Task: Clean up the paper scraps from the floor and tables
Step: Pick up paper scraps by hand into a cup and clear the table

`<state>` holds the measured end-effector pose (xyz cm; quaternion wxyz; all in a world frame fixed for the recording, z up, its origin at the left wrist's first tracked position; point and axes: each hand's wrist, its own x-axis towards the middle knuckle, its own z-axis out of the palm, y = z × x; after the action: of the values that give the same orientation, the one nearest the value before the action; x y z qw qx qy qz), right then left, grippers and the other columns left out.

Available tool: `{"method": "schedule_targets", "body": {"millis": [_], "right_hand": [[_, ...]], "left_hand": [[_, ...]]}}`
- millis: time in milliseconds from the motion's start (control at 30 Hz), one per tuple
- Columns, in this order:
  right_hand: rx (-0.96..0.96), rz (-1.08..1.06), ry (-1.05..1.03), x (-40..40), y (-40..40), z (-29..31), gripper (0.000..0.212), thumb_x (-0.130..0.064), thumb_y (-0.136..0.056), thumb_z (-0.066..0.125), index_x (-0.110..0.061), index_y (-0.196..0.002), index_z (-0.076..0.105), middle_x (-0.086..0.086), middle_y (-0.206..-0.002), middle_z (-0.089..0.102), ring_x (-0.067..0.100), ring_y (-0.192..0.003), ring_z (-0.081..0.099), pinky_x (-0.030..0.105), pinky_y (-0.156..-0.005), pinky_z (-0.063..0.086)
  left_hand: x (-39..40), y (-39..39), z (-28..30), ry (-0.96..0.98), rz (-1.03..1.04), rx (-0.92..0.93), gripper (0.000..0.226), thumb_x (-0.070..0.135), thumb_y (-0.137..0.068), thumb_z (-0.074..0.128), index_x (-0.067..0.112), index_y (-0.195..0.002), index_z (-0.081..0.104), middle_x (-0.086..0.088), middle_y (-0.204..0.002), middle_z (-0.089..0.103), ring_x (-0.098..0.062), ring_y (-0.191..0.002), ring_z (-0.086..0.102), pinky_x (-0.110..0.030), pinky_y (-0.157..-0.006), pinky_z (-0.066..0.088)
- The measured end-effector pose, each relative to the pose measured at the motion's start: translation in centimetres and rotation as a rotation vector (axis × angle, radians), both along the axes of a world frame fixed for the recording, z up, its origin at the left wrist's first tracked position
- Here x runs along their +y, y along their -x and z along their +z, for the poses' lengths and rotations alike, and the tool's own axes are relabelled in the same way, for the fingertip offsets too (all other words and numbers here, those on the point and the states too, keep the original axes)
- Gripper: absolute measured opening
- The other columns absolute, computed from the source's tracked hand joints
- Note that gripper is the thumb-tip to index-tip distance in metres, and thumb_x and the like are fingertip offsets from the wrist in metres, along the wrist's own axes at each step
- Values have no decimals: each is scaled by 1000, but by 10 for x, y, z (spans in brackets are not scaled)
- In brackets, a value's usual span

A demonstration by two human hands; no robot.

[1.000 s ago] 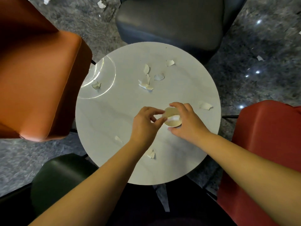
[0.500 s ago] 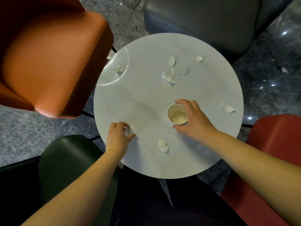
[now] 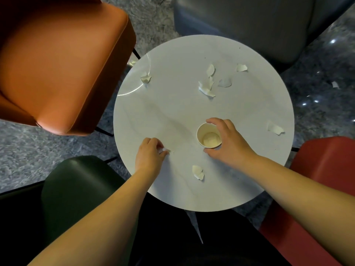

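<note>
Scrap in hand: a small white paper scrap (image 3: 165,150) lies on the round white table (image 3: 172,112) near its left edge, pinched at the fingertips of the left hand (image 3: 149,156).
Left grip: fingers curled, thumb and forefinger closed on the scrap.
Right grip: the right hand (image 3: 228,143) wraps thumb and fingers round the paper cup (image 3: 209,137), which stands upright on the table with something pale already at its bottom.
Other scraps on table: one (image 3: 197,172) near the front edge between the hands; one (image 3: 275,128) at the right edge; a cluster (image 3: 207,87) at the far side, one more (image 3: 241,68) beyond it; one (image 3: 145,78) at the far left edge.
Floor: at least one scrap (image 3: 334,84) on the dark floor to the right.
Handling: torn paper, likely very light, limp and flat to the surface; best nipped at a curled-up edge or slid to the rim, since a breath of air may shift it.
Edges: scraps beside the rim could slip off if brushed.
Room: the centre of the table is open; an orange chair (image 3: 57,64), a grey chair (image 3: 249,25), a red chair (image 3: 317,179) and a dark green chair (image 3: 76,185) crowd close around it.
</note>
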<state>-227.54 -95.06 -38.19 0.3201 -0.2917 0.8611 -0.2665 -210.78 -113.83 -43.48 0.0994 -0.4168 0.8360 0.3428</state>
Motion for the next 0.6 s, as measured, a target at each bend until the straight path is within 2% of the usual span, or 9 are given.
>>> {"method": "schedule_targets", "body": {"millis": [133, 233, 333, 400, 500, 600], "right_hand": [[5, 3, -8, -1, -1, 1, 82, -30, -70, 81, -44, -134, 32, -8, -129, 36, 10, -102, 46, 20, -80, 38], [3, 1, -11, -2, -1, 3, 82, -29, -71, 81, -43, -135, 32, -7, -129, 36, 12, -103, 48, 21, -80, 39], [-8, -6, -8, -1, -1, 5, 81, -29, -72, 81, -41, -136, 33, -5, -131, 36, 15, -109, 49, 23, -84, 42], [-10, -11, -12, 0, -1, 6, 80, -29, -72, 80, -40, -136, 33, -5, -131, 36, 16, -111, 50, 25, -87, 45], [17, -12, -14, 1, -2, 9, 79, -31, -72, 80, -40, -136, 33, -5, -130, 37, 16, -109, 51, 24, -85, 46], [27, -20, 5, 2, -1, 13, 79, -32, -73, 81, -39, -136, 33, -4, -131, 37, 17, -108, 53, 23, -84, 48]], "left_hand": [[-2, 4, 4, -15, -20, -31, 19, 36, -88, 70, 23, -87, 56, 6, -92, 54, -14, -80, 56, -29, -71, 50], [2, 10, 12, -110, 32, -8, 15, 29, -88, 70, 23, -82, 58, 6, -83, 60, -12, -76, 58, -22, -64, 48], [15, 25, 33, -207, 209, 175, 18, 25, -84, 75, 26, -75, 59, 10, -71, 62, -3, -66, 58, -11, -52, 43], [28, 37, 51, -232, 260, 318, 20, 24, -81, 77, 28, -73, 60, 13, -70, 64, 0, -66, 59, -9, -54, 44], [47, 54, 75, -248, 190, 461, 22, 21, -81, 78, 31, -72, 60, 19, -73, 64, 0, -67, 60, -9, -59, 45], [58, 64, 84, -240, 93, 497, 21, 18, -81, 78, 32, -81, 62, 18, -76, 65, 1, -72, 61, -7, -63, 45]]}}
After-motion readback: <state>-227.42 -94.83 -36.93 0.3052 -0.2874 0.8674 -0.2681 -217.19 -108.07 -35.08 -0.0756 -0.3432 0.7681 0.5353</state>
